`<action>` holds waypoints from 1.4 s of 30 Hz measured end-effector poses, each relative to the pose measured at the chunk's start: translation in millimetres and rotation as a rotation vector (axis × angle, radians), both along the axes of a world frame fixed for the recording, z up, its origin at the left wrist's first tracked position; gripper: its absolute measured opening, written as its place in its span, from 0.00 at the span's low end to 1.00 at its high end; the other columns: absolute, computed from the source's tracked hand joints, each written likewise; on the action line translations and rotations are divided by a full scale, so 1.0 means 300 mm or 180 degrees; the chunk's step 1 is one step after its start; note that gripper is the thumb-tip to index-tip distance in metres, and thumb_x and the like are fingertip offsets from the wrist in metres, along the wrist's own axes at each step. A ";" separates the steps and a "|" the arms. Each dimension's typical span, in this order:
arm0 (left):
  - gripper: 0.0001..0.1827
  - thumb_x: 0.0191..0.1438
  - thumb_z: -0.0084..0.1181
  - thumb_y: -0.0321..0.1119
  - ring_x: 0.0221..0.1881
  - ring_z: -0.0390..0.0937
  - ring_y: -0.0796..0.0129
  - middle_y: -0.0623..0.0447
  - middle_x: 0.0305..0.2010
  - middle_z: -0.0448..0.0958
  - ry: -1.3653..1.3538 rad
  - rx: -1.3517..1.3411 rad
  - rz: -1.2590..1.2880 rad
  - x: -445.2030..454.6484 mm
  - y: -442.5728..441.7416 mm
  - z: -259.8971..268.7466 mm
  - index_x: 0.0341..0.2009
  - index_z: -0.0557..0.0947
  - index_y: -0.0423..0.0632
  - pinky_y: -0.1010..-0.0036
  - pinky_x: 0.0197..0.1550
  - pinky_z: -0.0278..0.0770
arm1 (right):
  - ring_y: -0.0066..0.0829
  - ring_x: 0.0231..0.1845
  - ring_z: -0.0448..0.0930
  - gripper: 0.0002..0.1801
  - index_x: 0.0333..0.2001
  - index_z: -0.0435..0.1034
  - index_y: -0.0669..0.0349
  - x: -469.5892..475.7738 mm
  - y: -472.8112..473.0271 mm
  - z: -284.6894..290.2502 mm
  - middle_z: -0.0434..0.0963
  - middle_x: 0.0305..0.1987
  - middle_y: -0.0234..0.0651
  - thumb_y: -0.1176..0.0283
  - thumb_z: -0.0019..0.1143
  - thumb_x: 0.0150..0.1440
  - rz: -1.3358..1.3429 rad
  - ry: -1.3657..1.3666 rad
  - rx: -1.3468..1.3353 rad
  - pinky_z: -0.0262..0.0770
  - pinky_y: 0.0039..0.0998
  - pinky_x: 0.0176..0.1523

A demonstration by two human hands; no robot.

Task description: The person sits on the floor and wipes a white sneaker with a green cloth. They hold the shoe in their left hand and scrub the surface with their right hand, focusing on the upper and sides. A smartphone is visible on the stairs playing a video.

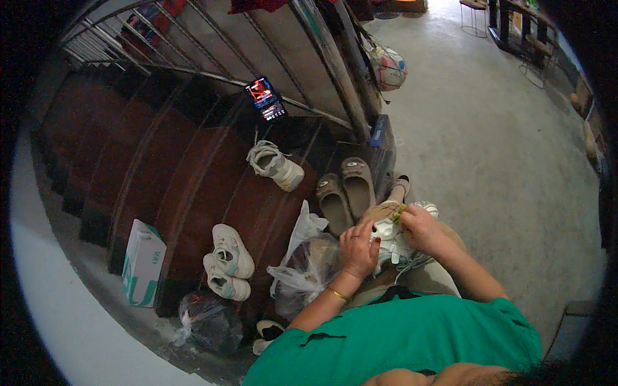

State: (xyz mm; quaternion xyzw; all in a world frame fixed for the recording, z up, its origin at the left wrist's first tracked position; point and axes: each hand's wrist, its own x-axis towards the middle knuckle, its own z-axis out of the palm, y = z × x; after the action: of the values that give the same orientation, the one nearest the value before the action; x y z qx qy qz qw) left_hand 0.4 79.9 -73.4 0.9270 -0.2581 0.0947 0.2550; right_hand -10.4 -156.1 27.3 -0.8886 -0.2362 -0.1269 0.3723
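A white sneaker [386,246] rests on my lap, its loose grey laces [415,263] hanging toward my body. My left hand [358,248] grips the sneaker's left side, with the thumb over its edge. On the other side, my right hand [421,227] pinches a small yellow-green thing [399,212] against the shoe; its kind is too small to tell. A pale sole [428,208] shows just beyond the right hand, partly covered by it.
Brown slippers [356,186] stand ahead of my knees. On the dark stairs are a laced sneaker [276,165], a white pair [229,263], plastic bags [309,270], a box [144,265] and a lit phone [265,99] by the metal railing [217,34]. A netted ball [390,67] hangs beyond.
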 end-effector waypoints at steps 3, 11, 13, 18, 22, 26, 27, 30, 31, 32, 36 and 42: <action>0.27 0.58 0.42 0.50 0.50 0.67 0.50 0.45 0.50 0.73 0.0136 0.0080 0.0019 0.007 0.003 -0.005 0.54 0.72 0.46 0.55 0.55 0.59 | 0.54 0.38 0.72 0.11 0.33 0.66 0.61 0.009 -0.007 0.006 0.71 0.36 0.48 0.81 0.52 0.41 -0.0109 0.0022 -0.0103 0.70 0.43 0.39; 0.26 0.56 0.46 0.50 0.50 0.68 0.49 0.45 0.49 0.73 -0.0085 0.0060 0.0104 -0.007 -0.032 0.056 0.52 0.73 0.46 0.55 0.54 0.61 | 0.49 0.39 0.71 0.06 0.30 0.67 0.62 0.057 -0.217 -0.216 0.70 0.35 0.46 0.80 0.44 0.46 -0.1161 0.0172 0.0325 0.68 0.38 0.42; 0.25 0.55 0.47 0.49 0.49 0.69 0.48 0.45 0.47 0.74 -0.0112 0.0067 0.0118 0.000 -0.031 0.080 0.52 0.74 0.46 0.55 0.52 0.62 | 0.45 0.38 0.71 0.05 0.30 0.67 0.62 0.070 -0.212 -0.254 0.70 0.35 0.45 0.78 0.43 0.48 -0.1289 0.0279 0.0694 0.67 0.36 0.42; 0.20 0.55 0.50 0.44 0.43 0.73 0.46 0.44 0.41 0.76 -0.0038 0.0318 0.0121 0.049 -0.028 0.134 0.49 0.75 0.47 0.56 0.44 0.70 | 0.38 0.37 0.70 0.08 0.32 0.67 0.62 0.073 -0.194 -0.240 0.71 0.33 0.43 0.72 0.40 0.52 -0.0979 0.1487 0.2207 0.66 0.33 0.45; 0.16 0.56 0.51 0.44 0.42 0.74 0.47 0.43 0.39 0.76 -0.0380 -0.0483 -0.0035 0.109 -0.005 0.103 0.43 0.78 0.47 0.57 0.43 0.72 | 0.33 0.34 0.69 0.07 0.31 0.65 0.61 0.093 -0.174 -0.227 0.70 0.31 0.38 0.73 0.37 0.52 -0.1111 0.1007 0.1936 0.67 0.29 0.41; 0.17 0.56 0.50 0.44 0.42 0.74 0.45 0.41 0.39 0.76 -0.0122 -0.0561 -0.0102 0.081 -0.023 0.165 0.41 0.78 0.44 0.58 0.44 0.72 | 0.42 0.38 0.72 0.09 0.33 0.66 0.64 0.051 -0.157 -0.096 0.72 0.33 0.46 0.74 0.37 0.52 -0.1332 0.0842 0.1274 0.68 0.35 0.44; 0.17 0.56 0.50 0.44 0.42 0.74 0.45 0.40 0.40 0.76 0.0030 -0.0593 -0.0165 0.063 -0.028 0.183 0.41 0.79 0.44 0.58 0.44 0.72 | 0.46 0.40 0.72 0.10 0.34 0.67 0.65 0.042 -0.166 -0.051 0.73 0.35 0.50 0.74 0.37 0.52 -0.1337 0.0928 0.1092 0.68 0.38 0.45; 0.18 0.56 0.50 0.43 0.42 0.74 0.44 0.38 0.40 0.76 0.0859 -0.0668 0.0198 0.029 -0.081 0.248 0.41 0.79 0.42 0.58 0.44 0.72 | 0.53 0.43 0.72 0.10 0.34 0.68 0.67 0.025 -0.195 0.017 0.73 0.37 0.55 0.75 0.38 0.52 -0.1353 0.1469 0.0645 0.68 0.43 0.47; 0.18 0.56 0.50 0.43 0.42 0.74 0.43 0.38 0.40 0.76 0.1200 -0.0688 0.0416 0.023 -0.097 0.257 0.41 0.79 0.41 0.58 0.44 0.72 | 0.55 0.43 0.72 0.10 0.34 0.68 0.67 0.018 -0.201 0.023 0.73 0.37 0.56 0.75 0.38 0.52 -0.1354 0.1699 0.0508 0.68 0.44 0.47; 0.17 0.56 0.50 0.42 0.43 0.73 0.44 0.38 0.40 0.76 0.1227 -0.0681 0.0249 0.044 -0.091 0.226 0.41 0.78 0.40 0.58 0.46 0.71 | 0.55 0.42 0.73 0.10 0.34 0.67 0.67 0.017 -0.201 -0.005 0.73 0.37 0.56 0.75 0.38 0.51 -0.1499 0.1444 0.0566 0.68 0.45 0.47; 0.16 0.57 0.48 0.39 0.45 0.73 0.46 0.40 0.41 0.77 0.0243 -0.1123 -0.0733 0.065 -0.094 0.208 0.41 0.78 0.40 0.59 0.50 0.69 | 0.55 0.41 0.72 0.10 0.35 0.66 0.66 -0.011 -0.194 -0.165 0.72 0.36 0.53 0.78 0.40 0.49 -0.1827 0.0624 0.0657 0.68 0.45 0.46; 0.23 0.57 0.47 0.47 0.50 0.73 0.50 0.42 0.47 0.76 0.0837 -0.0543 -0.0537 -0.022 -0.091 0.279 0.46 0.78 0.42 0.60 0.51 0.69 | 0.54 0.51 0.70 0.15 0.39 0.67 0.66 -0.064 -0.109 -0.132 0.71 0.47 0.53 0.82 0.42 0.44 -0.1415 -0.0337 0.0495 0.65 0.43 0.56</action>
State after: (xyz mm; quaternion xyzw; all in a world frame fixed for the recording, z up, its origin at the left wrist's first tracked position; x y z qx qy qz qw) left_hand -6.3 52.7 10.4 0.8814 -0.2905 -0.0275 0.3714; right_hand -29.6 -188.7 -12.4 -0.8795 -0.0436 -0.2699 0.3895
